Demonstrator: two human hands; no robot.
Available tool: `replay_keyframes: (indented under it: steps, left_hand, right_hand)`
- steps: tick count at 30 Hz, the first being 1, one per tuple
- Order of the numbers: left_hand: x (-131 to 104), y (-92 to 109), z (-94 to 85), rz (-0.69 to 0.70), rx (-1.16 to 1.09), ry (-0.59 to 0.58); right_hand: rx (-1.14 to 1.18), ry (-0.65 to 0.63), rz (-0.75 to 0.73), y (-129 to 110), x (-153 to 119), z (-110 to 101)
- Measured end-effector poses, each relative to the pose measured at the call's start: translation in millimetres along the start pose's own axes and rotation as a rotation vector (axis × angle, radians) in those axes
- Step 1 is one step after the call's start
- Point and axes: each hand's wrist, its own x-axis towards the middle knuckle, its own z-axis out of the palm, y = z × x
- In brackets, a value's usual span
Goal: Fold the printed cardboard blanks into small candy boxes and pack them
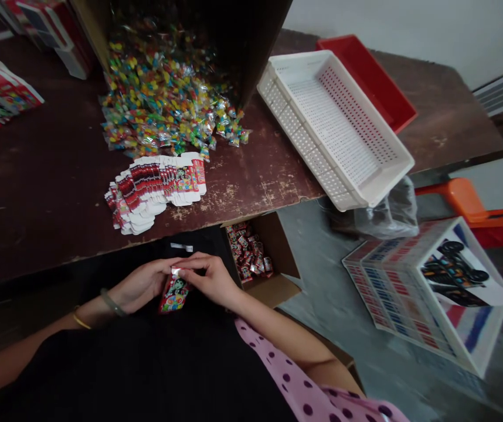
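Observation:
Close to my body, a small red printed candy box (175, 295) is held between my two hands. My left hand (148, 284) has its fingers closed around the box's left side and top. With thumb and fingertips, my right hand (210, 278) pinches the box's upper end. Just ahead on the table lies a fanned stack of flat red and white cartons (157, 187). Behind the stack, a heap of small clear bags of colourful candy (167, 94) spills from a dark opening. Whether the held box has candy inside is hidden.
An open cardboard box (280, 249) below the table edge holds many small red packs. A white perforated basket (335, 129) overlaps a red tray (372, 85) at the right. On the floor stands a striped crate (410, 293) near an orange stool (466, 199). Larger red boxes (0, 88) sit far left.

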Motion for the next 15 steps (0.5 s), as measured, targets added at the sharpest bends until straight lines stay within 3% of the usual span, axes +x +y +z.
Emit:
replay_keyframes:
  steps: [5,12,15]
  left_hand:
    - [-5,-6,-8.0,0.046,0.085,-0.104]
    - [-10,-6,-16.7,0.028,0.155,-0.138]
    - [-8,-2,-17.3,0.090,0.267,-0.078]
  right_hand:
    - [-0.002,-0.073,0.058,8,13,-8]
    - [-0.571,-0.333,-0.456,-7,3,-18]
    - [-0.659,-0.432,-0.554,-14,27,-37]
